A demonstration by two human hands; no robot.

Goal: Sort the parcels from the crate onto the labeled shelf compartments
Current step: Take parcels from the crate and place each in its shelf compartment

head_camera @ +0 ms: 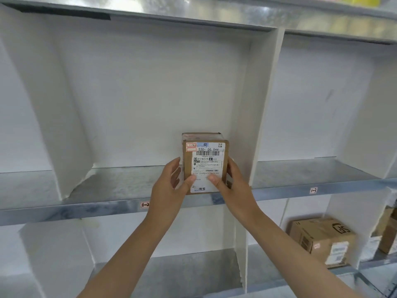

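Parcel (205, 162) stood upright at the front lip of the compartment (129, 181) tagged 1-2, close to its right divider (260, 117); we found left hand (171, 181) and right hand (233, 179) both clasping its sides. We advised matching sticker (191, 145) to shelf tag (145, 204), then sliding it fully in.

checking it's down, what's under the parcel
The metal shelf lies under the parcel, near its front edge. The left hand and right hand cover its lower corners, hiding the contact.
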